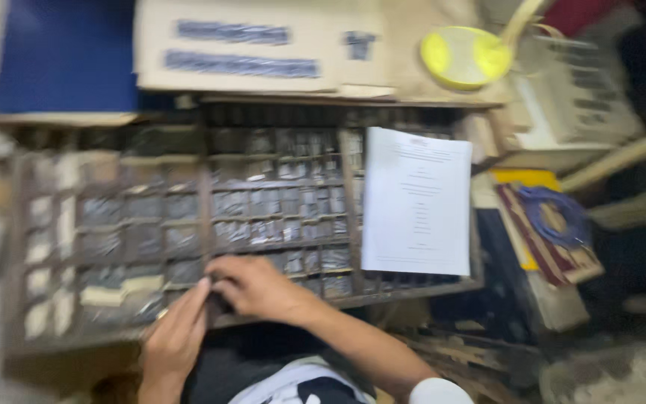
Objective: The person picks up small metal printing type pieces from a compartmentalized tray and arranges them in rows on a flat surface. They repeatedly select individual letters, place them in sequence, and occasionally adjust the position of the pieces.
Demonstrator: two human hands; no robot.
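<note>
We judge type-picking under way: left hand (pixel 176 337) and right hand (pixel 257 286) meet, fingers pinched (contents blurred, cannot tell), over the type case (pixel 188 224) at lower centre; next calls for careful sorting.

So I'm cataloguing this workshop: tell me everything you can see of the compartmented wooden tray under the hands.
The wooden tray is wide, shallow and dark, looking worn, and split by thin slats into many small compartments. Most hold greyish, metallic-looking small pieces, too blurred to identify; some at the left hold pale ones. It seems to tilt toward the person. A white printed sheet lies over its right part. The left hand and right hand meet at its near edge.
</note>
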